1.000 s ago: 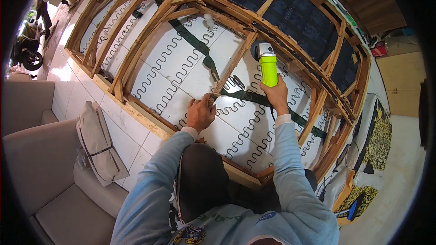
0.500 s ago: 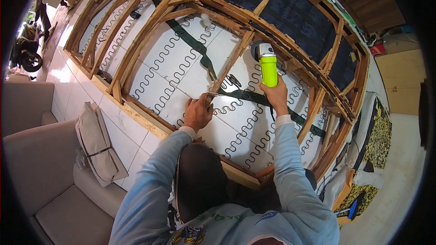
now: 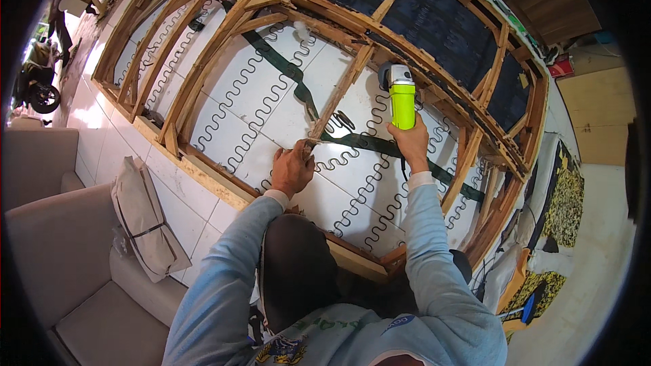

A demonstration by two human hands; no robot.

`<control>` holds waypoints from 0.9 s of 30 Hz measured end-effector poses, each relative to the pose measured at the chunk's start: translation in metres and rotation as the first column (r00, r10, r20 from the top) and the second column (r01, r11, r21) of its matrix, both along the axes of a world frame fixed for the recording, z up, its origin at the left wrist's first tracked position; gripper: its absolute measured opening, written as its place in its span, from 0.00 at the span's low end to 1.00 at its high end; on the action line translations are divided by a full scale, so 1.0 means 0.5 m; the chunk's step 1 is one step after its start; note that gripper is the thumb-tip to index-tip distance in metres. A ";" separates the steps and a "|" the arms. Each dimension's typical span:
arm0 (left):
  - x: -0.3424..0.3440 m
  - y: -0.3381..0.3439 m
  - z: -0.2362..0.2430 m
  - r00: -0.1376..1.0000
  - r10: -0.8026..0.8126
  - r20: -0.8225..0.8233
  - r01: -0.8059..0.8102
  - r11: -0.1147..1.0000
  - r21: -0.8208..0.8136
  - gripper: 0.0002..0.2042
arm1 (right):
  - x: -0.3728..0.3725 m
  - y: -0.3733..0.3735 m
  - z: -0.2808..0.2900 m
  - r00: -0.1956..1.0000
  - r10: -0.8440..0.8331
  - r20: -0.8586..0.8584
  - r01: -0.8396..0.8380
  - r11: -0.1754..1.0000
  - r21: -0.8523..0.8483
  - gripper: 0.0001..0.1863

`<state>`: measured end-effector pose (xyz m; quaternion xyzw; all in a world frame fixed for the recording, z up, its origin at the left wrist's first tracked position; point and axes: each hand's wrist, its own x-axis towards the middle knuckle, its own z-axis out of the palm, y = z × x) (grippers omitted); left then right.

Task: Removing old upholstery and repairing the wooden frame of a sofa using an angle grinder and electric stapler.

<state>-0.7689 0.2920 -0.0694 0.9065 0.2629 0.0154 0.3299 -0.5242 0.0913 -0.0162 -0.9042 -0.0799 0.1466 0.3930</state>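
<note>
A lime-green angle grinder (image 3: 403, 107) with a grey head is in my right hand (image 3: 412, 142), its fingers wrapped round the body. The grinder's dark disc end is beside an inner rail of the wooden sofa frame (image 3: 237, 195). My left hand (image 3: 291, 171) is closed on the near end of a wooden slat (image 3: 344, 88) that slopes up to that rail; the fingertips are partly hidden. Beside this hand, a dark green webbing strap (image 3: 366, 141) crosses the frame. Wavy metal springs (image 3: 363, 193) stretch over the opening between the rails.
White floor tiles (image 3: 224, 112) show through the frame. Dark fabric (image 3: 434, 30) covers its far section. A beige armchair (image 3: 88, 244) with a folded, tied cushion cover (image 3: 144, 220) stands at the left. Fabric and yellow-black foam scraps (image 3: 563, 213) lie at the right.
My left hand has shifted very slightly to the left, still at the slat's end. My right hand and the grinder stay nearly in place. The whole view has drifted a little.
</note>
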 end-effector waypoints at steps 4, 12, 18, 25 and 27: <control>-0.002 0.004 0.005 0.999 0.001 -0.033 -0.001 1.000 0.002 0.21 | 0.013 -0.010 0.007 0.998 0.046 0.032 -0.044 0.998 -0.043 0.31; 0.002 0.001 0.016 0.998 -0.010 -0.057 0.010 1.000 0.006 0.21 | -0.024 0.032 -0.004 1.000 -0.005 0.024 0.005 1.000 0.018 0.31; 0.003 -0.002 0.017 1.000 -0.003 -0.015 0.003 1.000 -0.002 0.21 | -0.010 0.014 -0.010 0.998 -0.062 0.002 0.062 0.996 0.060 0.29; 0.003 -0.001 0.012 1.000 -0.007 -0.014 0.007 1.000 0.012 0.20 | -0.032 0.039 -0.003 0.998 -0.066 -0.007 0.067 0.995 0.074 0.28; 0.003 0.000 0.010 1.000 -0.013 -0.023 0.013 1.000 0.000 0.20 | -0.035 0.044 -0.004 0.998 -0.070 -0.006 0.071 0.995 0.075 0.28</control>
